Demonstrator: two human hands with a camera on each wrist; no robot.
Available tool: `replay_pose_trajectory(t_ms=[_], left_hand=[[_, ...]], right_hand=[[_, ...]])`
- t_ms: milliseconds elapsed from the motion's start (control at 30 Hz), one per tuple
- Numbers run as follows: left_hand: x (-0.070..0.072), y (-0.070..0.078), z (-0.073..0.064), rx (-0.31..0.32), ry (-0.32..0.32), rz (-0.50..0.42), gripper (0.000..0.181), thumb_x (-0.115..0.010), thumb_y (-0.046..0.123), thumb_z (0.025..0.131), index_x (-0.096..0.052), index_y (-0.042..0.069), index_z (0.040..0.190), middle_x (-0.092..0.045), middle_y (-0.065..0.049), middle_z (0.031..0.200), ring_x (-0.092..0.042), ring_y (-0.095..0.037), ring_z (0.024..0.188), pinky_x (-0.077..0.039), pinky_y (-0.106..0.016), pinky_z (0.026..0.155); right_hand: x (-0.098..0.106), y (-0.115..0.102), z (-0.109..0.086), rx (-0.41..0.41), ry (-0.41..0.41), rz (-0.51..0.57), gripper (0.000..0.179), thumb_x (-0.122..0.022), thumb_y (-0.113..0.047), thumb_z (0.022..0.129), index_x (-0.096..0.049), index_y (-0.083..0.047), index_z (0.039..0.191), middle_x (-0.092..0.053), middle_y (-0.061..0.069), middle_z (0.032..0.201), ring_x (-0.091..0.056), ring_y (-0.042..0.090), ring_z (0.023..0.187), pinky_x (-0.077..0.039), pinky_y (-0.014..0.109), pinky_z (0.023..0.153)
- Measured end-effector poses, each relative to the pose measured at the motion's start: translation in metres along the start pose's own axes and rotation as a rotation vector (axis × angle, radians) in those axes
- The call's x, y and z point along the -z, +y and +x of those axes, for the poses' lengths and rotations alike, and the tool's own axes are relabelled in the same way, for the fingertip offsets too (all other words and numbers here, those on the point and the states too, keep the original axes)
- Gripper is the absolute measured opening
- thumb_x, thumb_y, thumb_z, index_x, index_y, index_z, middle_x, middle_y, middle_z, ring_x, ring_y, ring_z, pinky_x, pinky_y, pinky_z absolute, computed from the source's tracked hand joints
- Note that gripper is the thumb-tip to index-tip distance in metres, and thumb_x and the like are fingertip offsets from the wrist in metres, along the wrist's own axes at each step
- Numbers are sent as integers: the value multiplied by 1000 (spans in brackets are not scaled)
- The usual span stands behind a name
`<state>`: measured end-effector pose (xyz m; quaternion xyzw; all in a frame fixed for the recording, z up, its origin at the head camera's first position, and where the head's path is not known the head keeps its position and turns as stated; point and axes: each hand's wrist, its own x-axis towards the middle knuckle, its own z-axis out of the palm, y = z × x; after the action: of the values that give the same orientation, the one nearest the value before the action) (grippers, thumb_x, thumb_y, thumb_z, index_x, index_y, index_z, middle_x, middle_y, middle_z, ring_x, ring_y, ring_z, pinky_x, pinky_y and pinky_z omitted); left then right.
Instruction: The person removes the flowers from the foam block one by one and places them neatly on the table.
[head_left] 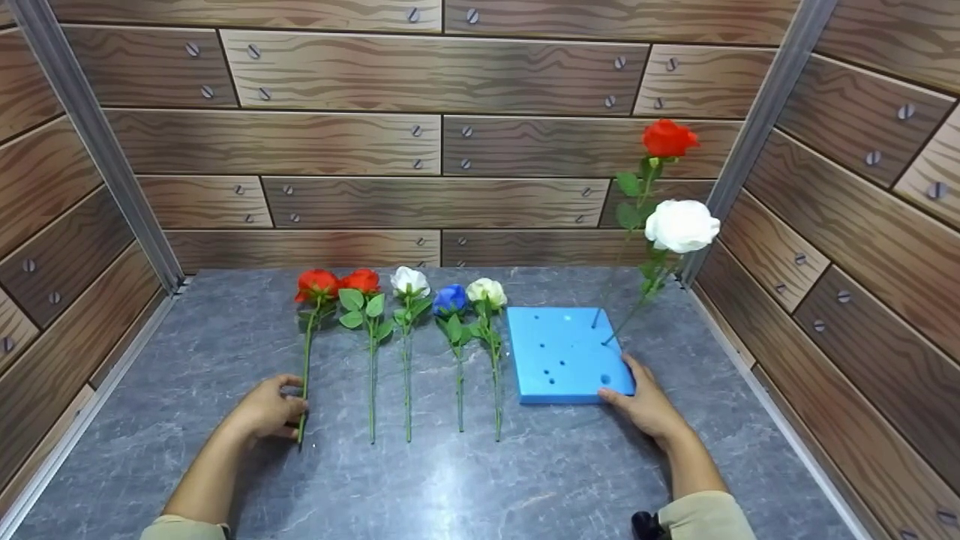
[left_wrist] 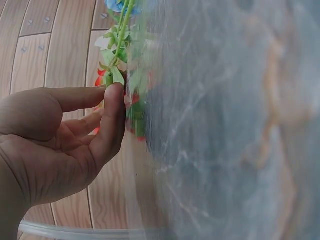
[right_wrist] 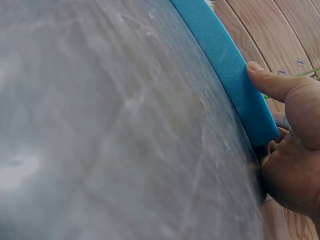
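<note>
My left hand (head_left: 268,409) is at the lower stem of the leftmost red rose (head_left: 318,285), which lies on the table. In the left wrist view, the thumb and fingers pinch around the green stem end (left_wrist: 109,79). On the other side, my right hand (head_left: 646,401) grips the near right corner of a blue foam block (head_left: 559,364) with several holes in its top. Its thumb (right_wrist: 270,82) presses the block's front side, while the other fingers reach along the right side, partly hidden. A tall red rose (head_left: 667,139) and a white rose (head_left: 681,226) stand in the block, leaning right.
Between the hands, a second red rose (head_left: 361,282), a white rose (head_left: 410,281), a blue rose (head_left: 450,300) and a cream rose (head_left: 487,292) lie in a row, stems toward me. Wood-patterned walls (head_left: 442,142) enclose the grey marbled table (head_left: 405,487) at the back and sides.
</note>
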<state>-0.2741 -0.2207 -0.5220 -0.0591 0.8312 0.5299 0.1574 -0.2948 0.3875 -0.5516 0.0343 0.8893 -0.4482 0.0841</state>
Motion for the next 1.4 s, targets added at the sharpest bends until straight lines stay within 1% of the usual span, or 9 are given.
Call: replay_pose_trajectory(t_ms=[233,400,533,600,700,967,1167,1400], left_hand=[[1,-1,3,14,4,38,55,-57,1,95,-36,-8,145,-63,-23,111,-67,-22,87,-63,-36,68],[3,-2,5,15,2,80,58,-60,-1,91,-37,-10,144,-62,-23,111,-68,-22,90,-64,-38,71],[5,-4,5,3,6,100,59,-58,-2,88,-39,-11,142,-60,-16,100,-66,-20,86,-64,-38,71],[5,-4,6,-3,8,106,59,-57,-3,86,-40,-11,142,-56,-12,94,-65,-19,81,-64,-37,70],[5,-4,6,-5,11,122,59,-57,-2,86,-40,-11,141,-53,-10,91,-66,-19,77,-64,-37,69],[5,0,6,7,33,187,59,-59,-4,82,-43,-10,139,-62,-23,106,-69,-22,79,-64,-38,69],[5,1,6,0,39,193,61,-64,-3,84,-42,-10,140,-58,-25,112,-67,-23,82,-64,-36,67],[6,4,6,-5,52,194,62,-65,-1,84,-42,-10,141,-57,-26,115,-67,-23,85,-64,-36,68]], right_hand=[[0,0,-2,2,-2,-7,107,-69,-55,91,0,-16,163,7,25,167,1,52,153,-9,69,123],[0,0,-2,6,1,-4,107,-69,-54,91,0,-15,163,7,25,168,1,51,154,-9,69,123],[0,1,-2,12,1,-4,106,-69,-53,91,-1,-15,163,7,25,168,1,50,154,-9,69,124],[1,1,-2,15,2,-4,106,-69,-53,91,-1,-15,163,6,25,168,1,50,154,-9,68,124],[1,2,-1,19,6,-7,105,-68,-53,92,-1,-14,163,5,25,167,0,50,154,-9,68,124],[0,2,2,21,15,-8,105,-69,-51,92,-2,-12,163,4,26,167,1,50,154,-8,67,124],[0,3,1,20,13,-10,105,-69,-52,92,-2,-13,163,5,26,167,1,50,154,-9,68,124],[0,3,1,29,16,-12,105,-68,-52,92,-2,-14,163,5,25,167,0,49,154,-9,67,124]])
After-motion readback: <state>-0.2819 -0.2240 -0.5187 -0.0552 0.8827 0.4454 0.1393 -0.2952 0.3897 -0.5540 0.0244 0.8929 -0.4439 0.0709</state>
